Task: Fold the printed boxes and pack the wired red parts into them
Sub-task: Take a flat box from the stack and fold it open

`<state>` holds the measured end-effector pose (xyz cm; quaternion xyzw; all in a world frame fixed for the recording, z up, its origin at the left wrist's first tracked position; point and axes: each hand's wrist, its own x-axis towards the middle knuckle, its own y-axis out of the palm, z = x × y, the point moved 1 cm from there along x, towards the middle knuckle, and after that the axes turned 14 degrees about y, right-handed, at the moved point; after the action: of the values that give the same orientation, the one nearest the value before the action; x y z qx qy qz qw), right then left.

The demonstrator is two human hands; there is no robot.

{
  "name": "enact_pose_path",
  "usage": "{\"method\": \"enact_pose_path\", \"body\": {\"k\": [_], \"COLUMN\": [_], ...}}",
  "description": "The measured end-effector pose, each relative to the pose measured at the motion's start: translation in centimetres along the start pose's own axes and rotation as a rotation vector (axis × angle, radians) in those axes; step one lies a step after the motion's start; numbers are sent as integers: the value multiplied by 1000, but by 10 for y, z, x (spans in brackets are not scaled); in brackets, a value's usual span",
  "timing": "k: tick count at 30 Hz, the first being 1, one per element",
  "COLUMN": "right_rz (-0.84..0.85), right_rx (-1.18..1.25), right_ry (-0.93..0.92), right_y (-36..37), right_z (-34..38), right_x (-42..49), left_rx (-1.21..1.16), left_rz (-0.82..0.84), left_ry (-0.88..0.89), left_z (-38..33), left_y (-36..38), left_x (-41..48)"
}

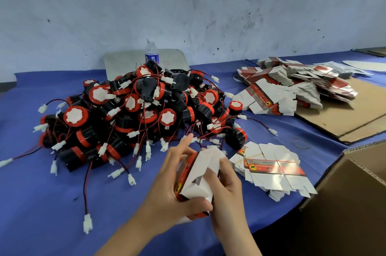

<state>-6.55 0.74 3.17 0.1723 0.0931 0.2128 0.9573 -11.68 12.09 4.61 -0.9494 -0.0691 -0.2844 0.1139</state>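
Blue-clothed table (pixel 41 203) under scuffed pale wall (pixel 188 4). Big pile of wired red parts (pixel 133 113) left of centre; its far side hides base of water bottle (pixel 152 51). Half-folded printed box (pixel 198 178) near centre. Left hand (pixel 173 188) wraps red side, thumb across near end. Right hand (pixel 227 191) fingers curled onto white flaps. Box print blurred, inside hidden. Flat boxes (pixel 271 170) stacked just right; bigger heap (pixel 292 86) far right. Brown carton (pixel 355 193) cut off at right edge.
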Motion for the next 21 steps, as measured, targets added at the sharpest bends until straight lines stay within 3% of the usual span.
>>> {"method": "enact_pose_path", "body": {"k": [5,7,13,17,19,21], "right_rz": [30,74,1,100,56,15], "right_rx": [-148,-167,-422,-503,-627,-567], "right_ry": [-264,-286,-403,-432,-500,-488], "right_y": [2,2,5,1,0,-1], "right_z": [10,11,9,6,2,0], "right_x": [-8,-10,-15,-18,-18,-18], "left_rx": [-8,-41,-149,-181,-146,-117], "left_rz": [0,-38,-109,-226,-214,-163], "left_ry": [7,-28,-86,-126,-127,-88], "left_z": [-10,-11,-17,-19,-21,-25], "left_y": [4,5,7,7,4,0], "left_x": [-4,-4,-4,-2,-1,0]}}
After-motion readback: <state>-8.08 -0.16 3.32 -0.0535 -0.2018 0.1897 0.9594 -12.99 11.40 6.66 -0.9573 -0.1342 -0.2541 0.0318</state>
